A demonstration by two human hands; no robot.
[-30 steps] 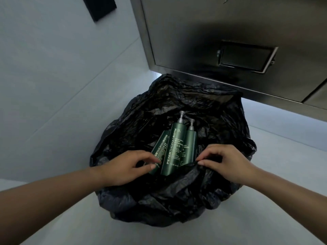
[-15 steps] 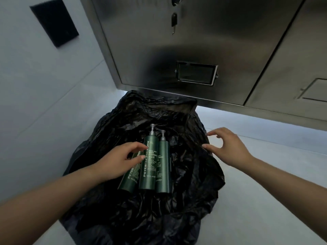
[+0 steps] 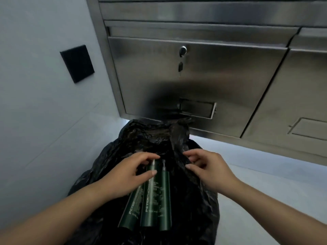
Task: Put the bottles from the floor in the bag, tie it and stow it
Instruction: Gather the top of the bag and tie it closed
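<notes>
Under the steel cabinet [image 3: 194, 76], left hand [image 3: 123, 175] fingers [image 3: 146, 156] curl round bottles [image 3: 152, 200], right hand [image 3: 210, 170] fingers pinch the bag [image 3: 194, 209].

Bag [image 3: 194, 200] btm cut off, leftmost bottle [image 3: 130, 211] top hidden, label txt [image 3: 153, 191] blurred

Crinkled glossy bag [image 3: 145, 138], brushed-steel cabinet [image 3: 221, 82]

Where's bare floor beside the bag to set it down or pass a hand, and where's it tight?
Bare floor lies right of the bag, bordered behind by the cabinet base. On the left the bag sits close to the wall, little room. Crowded: the bag's mouth, where left hand, right hand and three bottles bunch together.
</notes>
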